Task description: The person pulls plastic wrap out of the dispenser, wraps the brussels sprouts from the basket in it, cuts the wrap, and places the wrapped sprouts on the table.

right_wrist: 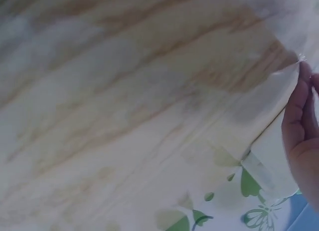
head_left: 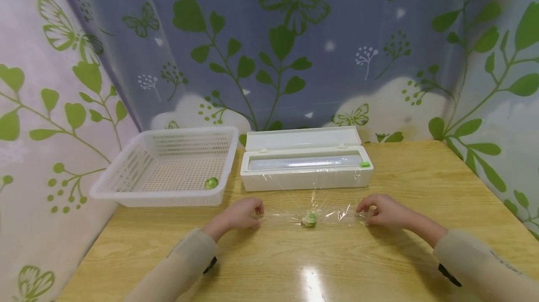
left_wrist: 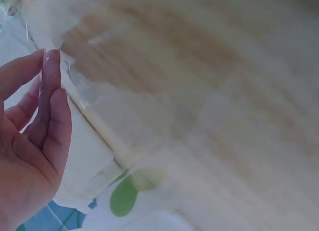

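Note:
A sheet of clear plastic wrap stretches from the dispenser box toward the table's front, creased and shiny. My left hand pinches its left corner between thumb and fingertips, as the left wrist view also shows. At the opposite corner, my right hand pinches the wrap the same way; the right wrist view catches only part of that hand. Between both hands lies a small Brussels sprout, touching the film; whether it is over or under the film I cannot tell.
Behind the wrap stands a white dispenser box, lid raised, with a film roll inside and a green slider at its right end. A white plastic basket on the left holds another Brussels sprout. Patterned curtains border the wooden table.

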{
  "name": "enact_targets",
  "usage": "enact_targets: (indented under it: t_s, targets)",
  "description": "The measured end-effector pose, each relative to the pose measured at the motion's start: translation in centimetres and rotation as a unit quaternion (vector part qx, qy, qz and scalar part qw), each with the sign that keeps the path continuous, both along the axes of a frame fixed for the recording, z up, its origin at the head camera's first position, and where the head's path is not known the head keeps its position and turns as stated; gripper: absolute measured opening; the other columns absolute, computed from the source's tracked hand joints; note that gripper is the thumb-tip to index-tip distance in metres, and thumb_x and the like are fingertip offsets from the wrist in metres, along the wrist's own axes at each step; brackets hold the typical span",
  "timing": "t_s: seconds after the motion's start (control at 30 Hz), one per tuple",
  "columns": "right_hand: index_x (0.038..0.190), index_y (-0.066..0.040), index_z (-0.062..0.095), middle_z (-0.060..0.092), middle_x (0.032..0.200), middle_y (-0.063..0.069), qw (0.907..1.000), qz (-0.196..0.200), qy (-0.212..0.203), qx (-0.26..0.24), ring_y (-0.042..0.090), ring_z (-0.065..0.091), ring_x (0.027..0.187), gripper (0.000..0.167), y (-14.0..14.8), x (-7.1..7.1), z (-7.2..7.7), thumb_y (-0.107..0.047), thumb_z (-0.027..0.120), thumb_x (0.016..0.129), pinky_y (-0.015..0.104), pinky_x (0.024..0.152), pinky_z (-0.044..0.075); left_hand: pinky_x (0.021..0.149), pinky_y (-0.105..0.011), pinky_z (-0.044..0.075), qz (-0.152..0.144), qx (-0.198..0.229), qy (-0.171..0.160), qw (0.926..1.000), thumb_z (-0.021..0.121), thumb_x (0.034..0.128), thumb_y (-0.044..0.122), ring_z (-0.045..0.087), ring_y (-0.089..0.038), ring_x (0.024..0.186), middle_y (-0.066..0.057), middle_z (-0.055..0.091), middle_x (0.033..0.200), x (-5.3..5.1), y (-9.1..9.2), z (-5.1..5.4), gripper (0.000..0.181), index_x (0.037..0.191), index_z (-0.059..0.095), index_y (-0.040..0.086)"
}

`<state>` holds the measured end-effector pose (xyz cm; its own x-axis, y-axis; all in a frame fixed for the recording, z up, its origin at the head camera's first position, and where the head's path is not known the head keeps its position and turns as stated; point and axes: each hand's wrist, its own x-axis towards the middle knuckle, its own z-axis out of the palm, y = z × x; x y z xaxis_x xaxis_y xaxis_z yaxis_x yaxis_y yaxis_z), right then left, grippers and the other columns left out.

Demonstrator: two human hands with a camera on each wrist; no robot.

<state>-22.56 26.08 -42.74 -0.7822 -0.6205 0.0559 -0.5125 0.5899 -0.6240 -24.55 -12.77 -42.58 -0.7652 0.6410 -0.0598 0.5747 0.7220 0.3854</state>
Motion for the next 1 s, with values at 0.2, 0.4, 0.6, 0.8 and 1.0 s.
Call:
enact_targets:
  t_s: [0.2,0.4,0.6,0.8,1.0]
  targets:
    - [0.09,-0.003,0.066,0.061,0.085,0.002,0.998,-0.027,0.031,0.048,0.017,0.053,0.076,0.022,-0.5,0.1,0.1,0.002,0.063,0.069,0.028,0.061,0.045,0.069,-0.031,0.044,0.004,-0.048,0.016,0.9987,0.068,0.0683,0.012,0.053,-0.016,0.076,0.0,0.057,0.08,0.0,0.4,0.3,0.018,0.082,0.057,0.01]
    - [0.089,-0.003,0.066,0.055,0.07,-0.004,0.9963,-0.052,0.022,0.064,0.008,0.045,0.061,0.022,-1.0,0.1,0.4,0.002,0.06,0.069,0.023,0.051,0.038,0.06,-0.029,0.042,0.014,-0.089,0.04,0.9951,0.065,0.0679,0.009,0.047,-0.012,0.065,0.004,0.052,0.071,0.3,0.9,0.4,0.013,0.077,0.056,0.012]
    - [0.094,-0.005,0.067,0.052,0.062,-0.009,0.9939,-0.063,0.026,0.087,0.005,0.042,0.055,0.027,-1.1,0.1,0.2,-0.001,0.065,0.068,0.022,0.049,0.036,0.057,-0.028,0.042,0.037,-0.109,0.067,0.9912,0.062,0.0723,0.007,0.048,-0.011,0.063,0.005,0.052,0.069,0.8,1.4,0.6,0.008,0.075,0.057,0.013]
    - [0.096,-0.004,0.067,0.051,0.065,-0.007,0.9971,-0.051,-0.002,0.056,0.005,0.04,0.057,0.026,-0.9,0.1,-0.1,-0.002,0.066,0.07,0.022,0.051,0.037,0.056,-0.03,0.043,0.061,-0.105,0.071,0.9901,0.065,0.0739,0.011,0.053,-0.015,0.066,0.002,0.057,0.073,1.1,1.4,0.9,0.007,0.078,0.06,0.012]
    - [0.096,0.001,0.066,0.056,0.076,-0.001,0.9966,-0.039,-0.073,0.004,0.009,0.047,0.068,0.024,-0.2,-0.2,-0.4,-0.004,0.066,0.072,0.024,0.058,0.042,0.06,-0.033,0.044,0.079,-0.096,0.039,0.9915,0.071,0.0687,0.018,0.052,-0.017,0.074,0.0,0.054,0.082,0.6,0.7,0.6,0.02,0.082,0.058,0.012]
